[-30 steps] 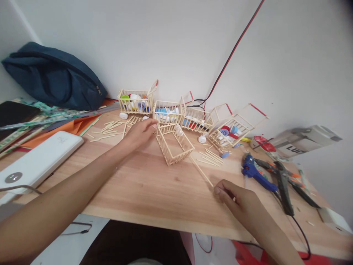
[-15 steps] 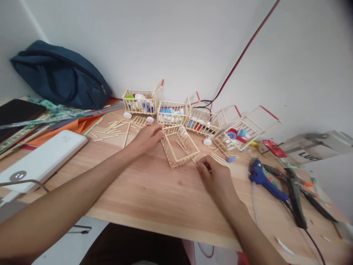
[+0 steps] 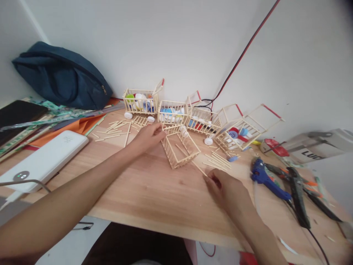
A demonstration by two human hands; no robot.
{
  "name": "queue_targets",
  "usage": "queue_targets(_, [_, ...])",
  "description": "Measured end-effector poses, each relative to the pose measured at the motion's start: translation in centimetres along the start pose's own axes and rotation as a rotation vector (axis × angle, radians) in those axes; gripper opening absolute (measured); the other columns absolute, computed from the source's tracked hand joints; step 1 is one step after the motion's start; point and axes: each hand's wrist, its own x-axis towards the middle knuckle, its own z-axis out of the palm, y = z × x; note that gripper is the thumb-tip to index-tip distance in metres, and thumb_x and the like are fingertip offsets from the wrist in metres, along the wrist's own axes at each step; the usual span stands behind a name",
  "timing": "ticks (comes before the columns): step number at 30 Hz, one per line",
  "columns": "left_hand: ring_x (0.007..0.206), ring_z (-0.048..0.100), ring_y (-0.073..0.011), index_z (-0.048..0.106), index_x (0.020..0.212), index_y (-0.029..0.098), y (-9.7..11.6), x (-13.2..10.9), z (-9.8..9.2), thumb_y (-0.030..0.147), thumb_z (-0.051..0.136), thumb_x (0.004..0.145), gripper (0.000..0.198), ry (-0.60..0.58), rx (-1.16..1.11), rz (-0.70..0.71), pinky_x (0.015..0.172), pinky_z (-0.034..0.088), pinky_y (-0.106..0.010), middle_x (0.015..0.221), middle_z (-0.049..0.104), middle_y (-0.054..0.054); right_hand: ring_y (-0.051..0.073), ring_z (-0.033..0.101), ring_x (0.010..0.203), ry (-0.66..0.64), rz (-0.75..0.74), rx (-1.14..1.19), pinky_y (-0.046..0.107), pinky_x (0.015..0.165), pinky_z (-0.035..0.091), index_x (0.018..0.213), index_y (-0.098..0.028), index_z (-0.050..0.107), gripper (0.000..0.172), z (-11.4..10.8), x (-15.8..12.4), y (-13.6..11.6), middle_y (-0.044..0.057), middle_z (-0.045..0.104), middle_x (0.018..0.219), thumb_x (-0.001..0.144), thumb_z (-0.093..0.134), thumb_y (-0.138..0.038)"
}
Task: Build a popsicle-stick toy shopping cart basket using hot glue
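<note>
A small open basket built of thin wooden sticks (image 3: 173, 162) lies on the table in front of me. My left hand (image 3: 150, 135) is closed at its back left corner, thumb and fingers pinched together there. To the right of the basket, my right hand (image 3: 227, 187) pinches one end of a thin wooden stick (image 3: 199, 168). The stick's other end points at the basket's right side, and I cannot tell whether it passes inside. Several short sticks (image 3: 217, 161) lie just behind my right hand. More loose sticks (image 3: 113, 127) are scattered beyond my left hand.
Along the wall stand several stick carts with red handles, among them a cart (image 3: 140, 101) filled with bottle caps. A white power bank (image 3: 55, 154) and blue bag (image 3: 60, 75) sit left. A blue glue gun (image 3: 268, 182), pliers (image 3: 298, 198) and a box (image 3: 311, 151) lie right.
My right hand has moved right and toward me, and the stick in its fingers now shows between hand and basket. My left hand and the basket have stayed almost still.
</note>
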Motion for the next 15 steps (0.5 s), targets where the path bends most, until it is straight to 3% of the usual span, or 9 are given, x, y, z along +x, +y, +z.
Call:
queue_targets(5, [0.075, 0.058, -0.0196, 0.070, 0.098, 0.016, 1.9, 1.4, -1.5, 0.040, 0.059, 0.075, 0.035, -0.025, 0.165, -0.003, 0.070, 0.043, -0.030, 0.081, 0.067, -0.003, 0.021, 0.062, 0.058, -0.081, 0.062, 0.056, 0.030, 0.055, 0.040, 0.075, -0.025, 0.057, 0.027, -2.5, -2.1, 4.5, 0.002, 0.067, 0.065, 0.087, 0.045, -0.046])
queue_targets(11, [0.062, 0.053, -0.0158, 0.071, 0.076, 0.015, 3.3, 4.2, -0.7, 0.025, 0.061, 0.065, 0.018, -0.220, 0.234, -0.048, 0.058, 0.037, -0.026, 0.063, 0.061, 0.000, 0.023, 0.065, 0.059, -0.077, 0.013, 0.145, 0.033, 0.055, 0.049, 0.074, -0.028, 0.059, 0.027, -5.1, -4.3, 9.8, 0.004, 0.068, 0.068, 0.081, 0.052, -0.053])
queue_targets(13, [0.058, 0.054, -0.0149, 0.069, 0.077, 0.015, 3.5, 4.2, -0.5, 0.021, 0.059, 0.063, 0.018, -0.254, 0.225, -0.080, 0.055, 0.038, -0.025, 0.062, 0.061, 0.000, 0.022, 0.062, 0.054, -0.009, 0.004, 0.160, 0.034, 0.052, 0.049, 0.072, -0.028, 0.058, 0.025, -5.7, -4.6, 10.0, 0.004, 0.064, 0.062, 0.079, 0.055, -0.051])
queue_targets(15, [0.056, 0.055, -0.0148, 0.070, 0.085, 0.016, 3.8, 3.7, -0.6, 0.021, 0.058, 0.064, 0.025, -0.292, 0.197, -0.105, 0.053, 0.040, -0.024, 0.066, 0.064, 0.000, 0.021, 0.058, 0.051, 0.142, 0.025, 0.178, 0.034, 0.051, 0.048, 0.068, -0.027, 0.054, 0.026, -5.9, -4.4, 9.0, 0.004, 0.058, 0.057, 0.080, 0.051, -0.050])
